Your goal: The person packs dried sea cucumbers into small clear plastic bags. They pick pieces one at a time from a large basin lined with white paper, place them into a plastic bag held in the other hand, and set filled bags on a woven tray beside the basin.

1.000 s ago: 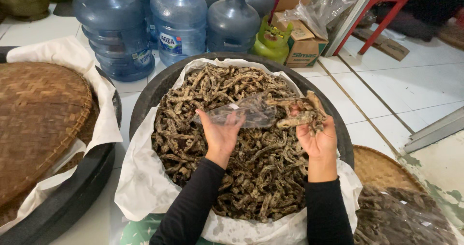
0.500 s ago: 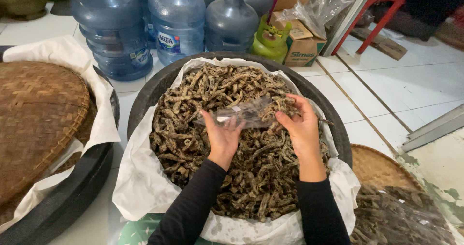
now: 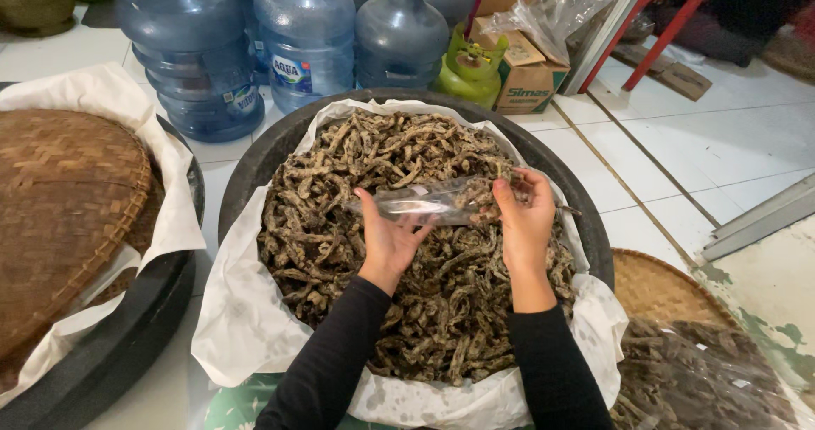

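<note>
Over round tub (image 3: 255, 171) of wrinkled dried strips (image 3: 407, 311) — both hands' grip (image 3: 392, 241) (image 3: 525, 222) holding crinkly clear bag (image 3: 429, 202)

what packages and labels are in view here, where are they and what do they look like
Clear plastic bag: held by left hand and right hand over the tub, long, see-through.
Cardboard box: top centre on the floor, brown with green print.
Water jug labels: on blue jugs, top left, white-blue bands.

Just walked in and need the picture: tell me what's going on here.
A person holds a small clear plastic bag over a big black tub lined with white cloth and heaped with dried brown strips. The left hand supports the bag from below; the right hand is at its mouth.
</note>
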`<state>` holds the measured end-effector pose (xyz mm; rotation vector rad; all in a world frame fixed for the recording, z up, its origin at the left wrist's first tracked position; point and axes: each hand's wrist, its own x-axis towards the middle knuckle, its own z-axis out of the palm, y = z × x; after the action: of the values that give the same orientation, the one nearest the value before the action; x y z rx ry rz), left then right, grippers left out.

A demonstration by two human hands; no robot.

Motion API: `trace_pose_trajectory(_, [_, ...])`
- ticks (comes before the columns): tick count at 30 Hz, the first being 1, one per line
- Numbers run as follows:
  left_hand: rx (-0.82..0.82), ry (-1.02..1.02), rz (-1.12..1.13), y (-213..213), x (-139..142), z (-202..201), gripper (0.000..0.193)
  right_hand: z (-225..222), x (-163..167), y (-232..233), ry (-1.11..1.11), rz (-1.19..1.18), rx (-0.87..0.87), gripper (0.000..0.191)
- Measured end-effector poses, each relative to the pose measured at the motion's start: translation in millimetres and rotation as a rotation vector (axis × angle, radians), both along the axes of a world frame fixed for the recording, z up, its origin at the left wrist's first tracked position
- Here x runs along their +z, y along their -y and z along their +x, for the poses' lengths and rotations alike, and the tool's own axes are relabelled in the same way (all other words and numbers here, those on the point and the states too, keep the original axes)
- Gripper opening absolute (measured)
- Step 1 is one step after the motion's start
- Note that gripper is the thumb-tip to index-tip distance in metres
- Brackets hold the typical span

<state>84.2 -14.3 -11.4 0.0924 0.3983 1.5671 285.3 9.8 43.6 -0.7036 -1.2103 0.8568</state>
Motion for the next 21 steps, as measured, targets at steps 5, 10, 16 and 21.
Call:
trace_pose_trajectory(5, [0.05, 0.02, -0.062, 5.5, 8.8, -0.1, 0.113, -5.6, 4.9, 6.0, -0.111, -0.049, 0.115, 0.037])
trace_pose_trajectory(10, [0.062, 0.068, -0.095, 9.6, 15.7, -1.3, 0.11, -11.0, 15.1, 15.2, -0.031, -0.048, 0.09, 0.042])
trace_pose_trajectory(16, [-0.025, -0.079, -0.003, 5.3, 6.2, -0.5, 0.109, -12.4, 23.0, 23.0, 0.061, -0.001, -0.011, 0.039])
trace_pose_trajectory(21, [-0.072, -0.265, -0.027, -2.8, 2.4, -2.2, 0.107, -5.7, 29.7, 21.3, 0.113, -0.04, -0.068, 0.039])
